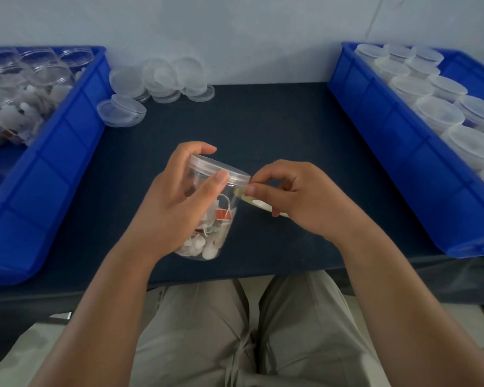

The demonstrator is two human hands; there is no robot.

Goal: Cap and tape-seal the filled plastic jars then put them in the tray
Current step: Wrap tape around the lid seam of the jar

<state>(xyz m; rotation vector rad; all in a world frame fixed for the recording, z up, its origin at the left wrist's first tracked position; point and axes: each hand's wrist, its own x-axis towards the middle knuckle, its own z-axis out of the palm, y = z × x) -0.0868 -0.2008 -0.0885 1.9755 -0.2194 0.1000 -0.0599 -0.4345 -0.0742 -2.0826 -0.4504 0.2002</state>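
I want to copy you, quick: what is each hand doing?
Left hand: holding the capped jar.
Right hand: pinching a tape strip against the jar.

The left hand [179, 202] grips a filled clear jar [220, 219], tilted, with the thumb against its lid [221, 170]. The right hand [299, 196] pinches what looks like a yellowish tape strip [252, 201] touching the jar wall just under the lid. On the dark table [277, 121], the right tray [403, 152] holds capped jars.
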